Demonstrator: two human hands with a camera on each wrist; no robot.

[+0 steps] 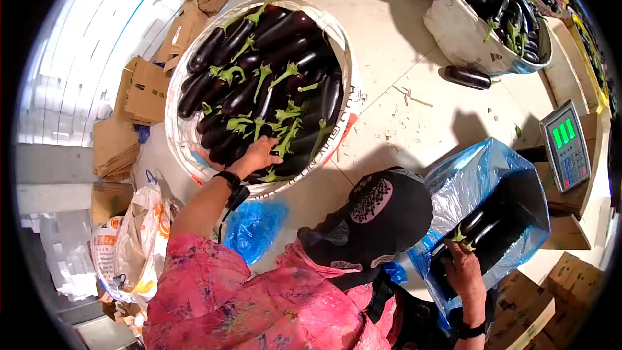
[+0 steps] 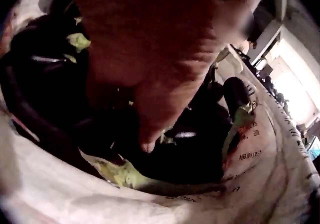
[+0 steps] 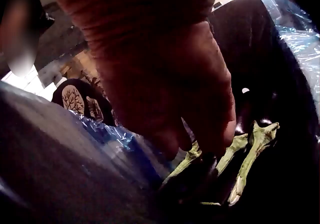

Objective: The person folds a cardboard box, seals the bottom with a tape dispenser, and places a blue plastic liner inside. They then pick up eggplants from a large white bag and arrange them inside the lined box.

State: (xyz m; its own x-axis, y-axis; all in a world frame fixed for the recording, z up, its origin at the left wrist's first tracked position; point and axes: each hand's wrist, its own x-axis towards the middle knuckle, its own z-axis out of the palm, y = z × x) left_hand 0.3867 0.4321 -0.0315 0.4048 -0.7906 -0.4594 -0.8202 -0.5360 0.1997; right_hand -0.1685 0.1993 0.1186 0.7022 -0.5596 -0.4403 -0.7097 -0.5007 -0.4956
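Many dark purple eggplants (image 1: 285, 32) with green stems fill a round white sack (image 1: 353, 78). My left hand (image 1: 258, 157) reaches onto the lower part of this pile, fingers spread and pointing down among eggplants; the left wrist view is dark around the fingertips. At the right, a dark container lined with a clear blue plastic bag (image 1: 447, 185) holds eggplants (image 1: 476, 219). Inside it my right hand (image 1: 464, 271) grips an eggplant near its stem end. The right wrist view shows green stems (image 3: 255, 154) beside the fingers of that hand (image 3: 165, 84).
A digital scale display (image 1: 565, 146) stands right of the lined container. Another white sack of eggplants (image 1: 453, 23) is at the upper right, one loose eggplant (image 1: 468, 78) below it on the floor. Flattened cardboard (image 1: 146, 94) lies left; blue plastic (image 1: 256, 227) and a capped head (image 1: 369, 210) are between the hands.
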